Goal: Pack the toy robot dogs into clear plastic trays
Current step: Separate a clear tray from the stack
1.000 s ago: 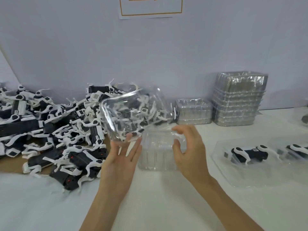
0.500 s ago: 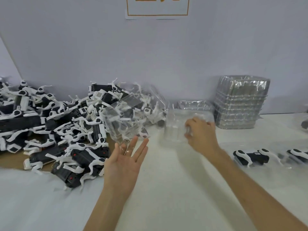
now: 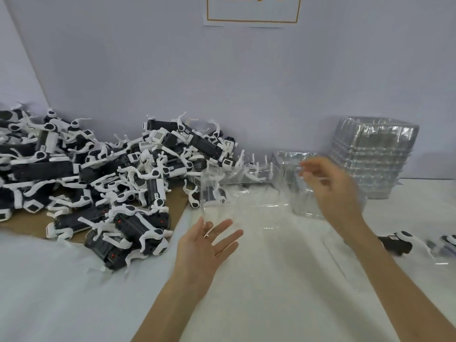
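Note:
A large pile of black-and-white toy robot dogs (image 3: 118,178) fills the left of the table. An empty clear plastic tray (image 3: 249,208) lies in the middle, next to the pile. My left hand (image 3: 209,245) is palm up with straight fingers, its fingertips at the tray's near left corner. My right hand (image 3: 330,188) is blurred, fingers spread, just behind a second clear tray (image 3: 304,201) that stands in front of a short stack of trays (image 3: 288,159). It does not plainly grip that tray.
A tall stack of clear trays (image 3: 375,156) stands at the back right against the wall. Packed dogs (image 3: 397,243) lie in clear trays at the right edge. Brown cardboard (image 3: 24,223) lies under the pile. White cloth covers the table.
The two trays I held together are now apart. My left hand lowered one to the table and opened. My right hand carried the other rightward to the short stack.

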A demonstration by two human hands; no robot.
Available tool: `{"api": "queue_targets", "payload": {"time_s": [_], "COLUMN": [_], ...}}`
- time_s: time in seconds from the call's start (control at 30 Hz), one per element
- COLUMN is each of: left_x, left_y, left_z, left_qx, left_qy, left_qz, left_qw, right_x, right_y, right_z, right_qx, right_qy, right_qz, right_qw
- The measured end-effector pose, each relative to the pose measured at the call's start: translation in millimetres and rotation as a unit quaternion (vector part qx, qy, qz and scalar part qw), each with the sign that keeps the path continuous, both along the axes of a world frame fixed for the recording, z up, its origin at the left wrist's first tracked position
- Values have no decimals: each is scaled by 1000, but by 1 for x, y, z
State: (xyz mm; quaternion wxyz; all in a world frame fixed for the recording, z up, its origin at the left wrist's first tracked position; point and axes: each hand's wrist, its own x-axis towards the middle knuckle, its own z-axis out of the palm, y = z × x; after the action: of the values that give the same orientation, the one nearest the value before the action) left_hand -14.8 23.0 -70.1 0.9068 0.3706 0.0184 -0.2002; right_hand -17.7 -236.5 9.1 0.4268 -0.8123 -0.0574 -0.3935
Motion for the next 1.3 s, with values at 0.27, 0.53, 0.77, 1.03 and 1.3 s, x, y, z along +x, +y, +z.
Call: {"api": "queue_targets", "payload": {"time_s": [0.27, 0.53, 0.77, 1.03, 1.3], "left_x": [2, 5, 1, -6, -7], "left_y": [-4, -12, -8, -9, -9], "left_z": [-7, -7, 1, 2, 1], "left_qx": [74, 288, 260, 314, 334], "left_qy": [73, -29, -61, -138, -154], "left_qz": [-37, 235, 194, 127, 163], "left_qw": [994, 928, 944, 931, 915], "right_x": [-19, -19, -23, -24, -28], "right_y": [41, 23, 28, 14, 13], "right_z": [-61, -68, -66, -63, -57], "right_qx": [-242, -194, -121, -114, -214], "right_qy": [110, 50, 168, 239, 228], "right_qz": [80, -32, 116, 153, 117], "right_qw": [961, 979, 971, 952, 943]}}
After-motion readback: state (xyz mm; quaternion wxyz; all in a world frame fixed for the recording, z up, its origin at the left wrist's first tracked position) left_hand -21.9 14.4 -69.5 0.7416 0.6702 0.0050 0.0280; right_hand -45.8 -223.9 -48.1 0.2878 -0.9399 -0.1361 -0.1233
